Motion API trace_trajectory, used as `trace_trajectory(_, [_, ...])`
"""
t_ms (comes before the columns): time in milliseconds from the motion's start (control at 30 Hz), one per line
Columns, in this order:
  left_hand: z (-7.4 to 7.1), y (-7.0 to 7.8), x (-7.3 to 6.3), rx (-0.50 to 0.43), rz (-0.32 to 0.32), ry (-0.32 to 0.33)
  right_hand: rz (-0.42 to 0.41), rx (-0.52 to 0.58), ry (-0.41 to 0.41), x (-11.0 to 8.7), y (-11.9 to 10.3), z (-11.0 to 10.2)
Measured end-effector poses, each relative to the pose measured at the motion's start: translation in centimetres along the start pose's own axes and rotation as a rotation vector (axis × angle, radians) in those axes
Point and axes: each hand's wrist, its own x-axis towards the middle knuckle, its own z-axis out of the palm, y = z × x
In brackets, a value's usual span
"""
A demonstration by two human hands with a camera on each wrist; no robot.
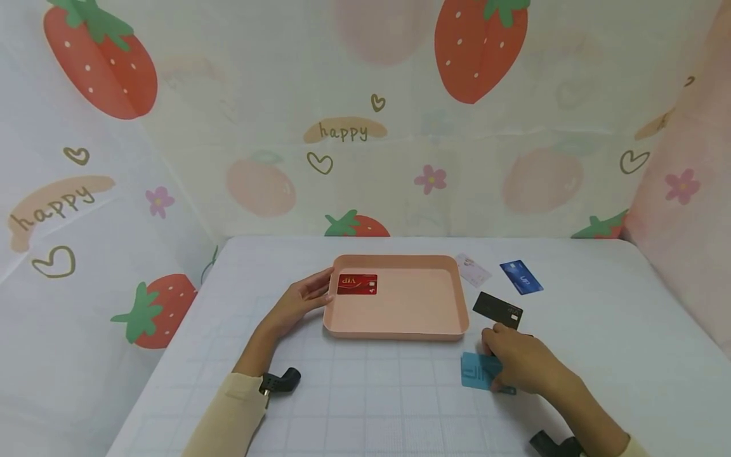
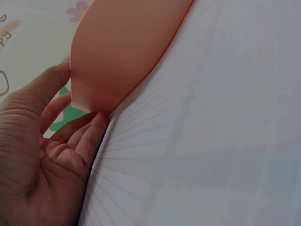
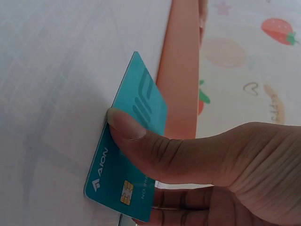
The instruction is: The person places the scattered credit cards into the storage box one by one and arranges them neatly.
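A shallow pink tray (image 1: 400,329) lies on the table, with a red VIP card (image 1: 357,284) flat inside its upper left corner. My left hand (image 1: 302,298) holds the tray's left end. Its thumb is at the rim, and several fingertips touch the tray's lower corner in the left wrist view. To the right of the tray, my right hand (image 1: 522,358) pinches a teal AION card (image 3: 141,108). The thumb presses on its printed face, with the fingers behind the card and partly hidden. Just beyond that hand lies a black card (image 1: 495,308).
A pale pinkish card (image 1: 473,270) lies close to the tray's upper right corner. Farther right is a blue card (image 1: 521,277). The white table (image 1: 617,330) backs onto a strawberry-print curtain (image 1: 422,190), which also hangs at both sides.
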Motion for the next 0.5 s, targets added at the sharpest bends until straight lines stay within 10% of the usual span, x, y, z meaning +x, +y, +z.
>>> trace_trajectory(500, [0.03, 0.21, -0.27, 0.029, -0.002, 0.001, 0.027, 0.023, -0.044, -0.32, -0.03, -0.14])
